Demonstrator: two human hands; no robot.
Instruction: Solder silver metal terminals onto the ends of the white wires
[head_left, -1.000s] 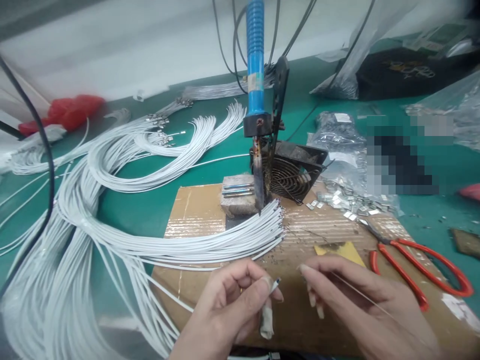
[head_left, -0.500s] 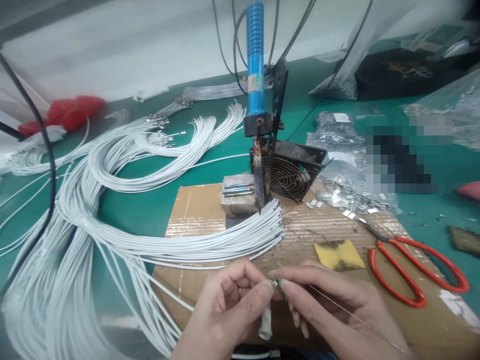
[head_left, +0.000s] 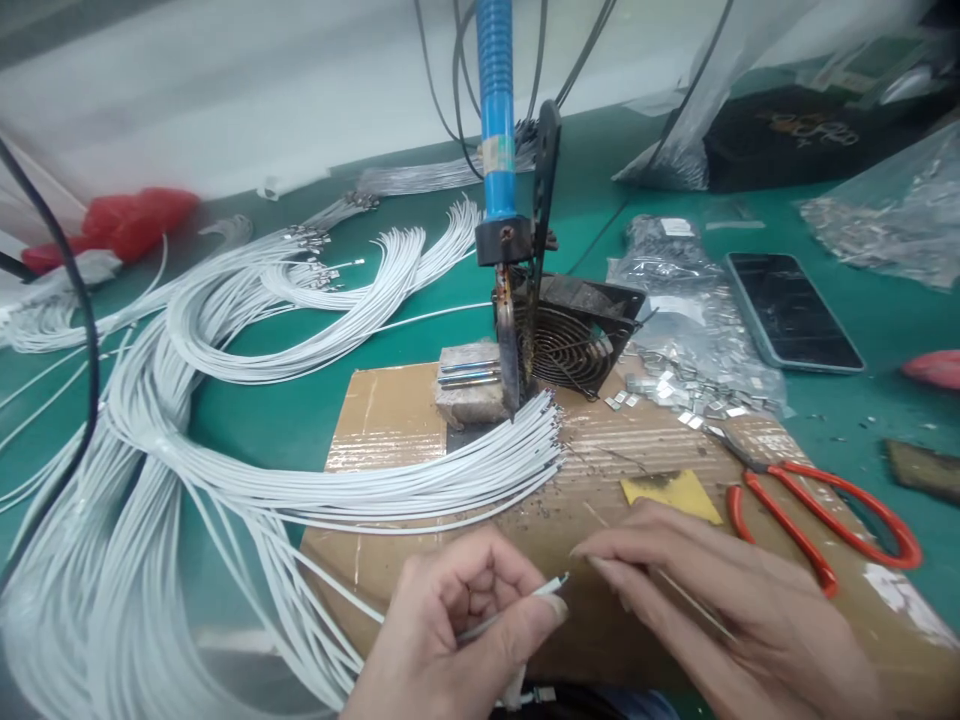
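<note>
In the head view, the left hand (head_left: 469, 615) is near, just left of the middle, its thumb and forefinger pinched on a white cable (head_left: 551, 586) and its other fingers curled in. The cable's end sticks out past the thumb, pointing right and slightly far, with a small dark tip. The right hand (head_left: 739, 600) is to its right, apart from the cable, its thumb and forefinger nearly meeting at the tips. A thin wire (head_left: 697, 602) shows between thumb and forefinger; how it is gripped cannot be told.

Both hands are over the cardboard (head_left: 397, 400), which lies on the green table (head_left: 255, 425). Just far of the left hand, a bundle (head_left: 420, 490) of cables comes in from the left, its ends fanned under the iron (head_left: 496, 130). The iron stands tip down beside a block (head_left: 472, 388), with a fan (head_left: 559, 345) to the right.

Far of the right hand lies a yellow sponge (head_left: 679, 492); right of that, scissors (head_left: 759, 467) with red handles, their blades toward loose metal clips (head_left: 686, 397). Farther right, a phone (head_left: 795, 312) lies beside plastic bags (head_left: 671, 310). More cables (head_left: 300, 350) coil at left, near a red bag (head_left: 139, 222).
</note>
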